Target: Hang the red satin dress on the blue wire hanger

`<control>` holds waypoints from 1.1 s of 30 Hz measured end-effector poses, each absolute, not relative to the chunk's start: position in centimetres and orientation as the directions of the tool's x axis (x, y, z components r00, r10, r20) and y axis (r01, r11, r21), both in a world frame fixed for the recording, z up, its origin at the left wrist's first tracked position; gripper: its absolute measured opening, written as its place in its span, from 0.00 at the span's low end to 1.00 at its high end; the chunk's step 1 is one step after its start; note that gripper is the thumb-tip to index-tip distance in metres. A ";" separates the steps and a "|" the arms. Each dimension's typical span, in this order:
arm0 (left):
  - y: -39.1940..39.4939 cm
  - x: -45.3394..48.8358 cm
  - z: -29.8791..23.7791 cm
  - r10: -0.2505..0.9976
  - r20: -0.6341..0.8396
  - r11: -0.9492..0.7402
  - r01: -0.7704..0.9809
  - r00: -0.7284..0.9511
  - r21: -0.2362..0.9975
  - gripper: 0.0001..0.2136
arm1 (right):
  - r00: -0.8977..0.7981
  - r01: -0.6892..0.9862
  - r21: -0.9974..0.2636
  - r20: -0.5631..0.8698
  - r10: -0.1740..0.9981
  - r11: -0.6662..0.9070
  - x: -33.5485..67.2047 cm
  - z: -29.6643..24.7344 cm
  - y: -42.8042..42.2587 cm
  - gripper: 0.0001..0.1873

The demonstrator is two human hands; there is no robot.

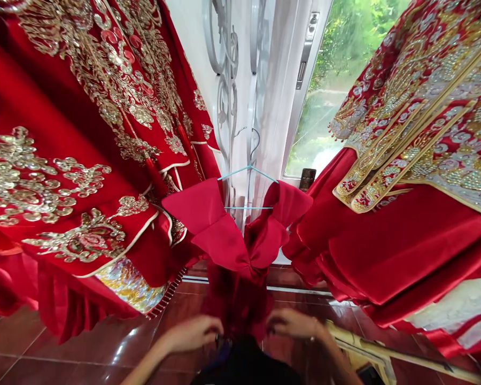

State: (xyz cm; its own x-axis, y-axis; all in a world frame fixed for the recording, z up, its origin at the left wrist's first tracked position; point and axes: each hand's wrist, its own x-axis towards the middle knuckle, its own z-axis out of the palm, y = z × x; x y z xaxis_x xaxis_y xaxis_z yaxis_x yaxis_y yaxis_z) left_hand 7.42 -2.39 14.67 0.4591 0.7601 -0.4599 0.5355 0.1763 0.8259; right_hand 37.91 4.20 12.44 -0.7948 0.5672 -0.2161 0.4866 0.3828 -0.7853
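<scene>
In the head view, the plain red dress (220, 235) hangs on a blue hanger (248, 207), probably to let its cloth fall freely, with an embroidered garment (64, 133) and a beaded jacket (425, 117) flanking it; the left hand (202, 332) and right hand (292, 324) flank the dress's lower part, each grip curled partway (blurred, so whether either holds cloth I cannot tell)

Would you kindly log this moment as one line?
left hand: near plain crimson fabric garment, contact unclear | right hand: near garment, contact unclear | garment: on blue triangular hanger
</scene>
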 end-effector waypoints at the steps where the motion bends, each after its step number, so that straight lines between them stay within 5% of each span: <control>1: -1.3 6.9 17.6 0.869 -0.294 0.048 0.523 0.399 0.851 0.11 | -0.740 0.477 -0.805 -0.151 0.655 0.353 38.3 14.9 5.6 0.15; 4: 2.6 7.8 26.5 0.962 0.185 -0.263 0.495 0.203 0.828 0.11 | -0.320 0.411 -0.827 0.263 0.910 0.384 37.4 22.9 10.0 0.14; 6: 6.0 9.7 30.8 0.815 0.577 -0.419 0.637 -0.049 0.646 0.11 | -0.012 0.542 -0.690 0.564 0.826 0.479 35.2 27.2 12.9 0.20; 8: 9.4 11.6 32.8 0.664 0.722 -0.322 0.798 -0.193 0.510 0.22 | 0.113 0.752 -0.551 0.648 0.753 0.361 32.6 29.7 15.4 0.32; 12: 14.0 12.4 32.1 0.652 0.735 -0.215 0.884 -0.186 0.415 0.30 | 0.057 0.903 -0.391 0.521 0.851 0.179 30.1 30.3 18.8 0.40; 19: 13.8 7.5 31.2 0.764 0.636 -0.213 0.891 -0.104 0.401 0.36 | -0.186 0.906 -0.232 0.534 0.825 0.354 33.5 30.4 20.4 0.37; 26: 13.2 6.1 32.0 0.790 0.611 -0.205 0.915 -0.055 0.348 0.33 | -0.059 0.958 -0.220 0.478 0.876 0.184 33.3 30.9 19.3 0.24; 33: 12.6 3.5 32.3 0.797 0.601 -0.342 0.870 0.069 0.355 0.31 | -0.110 0.937 -0.245 0.475 0.873 0.251 34.2 30.8 19.5 0.26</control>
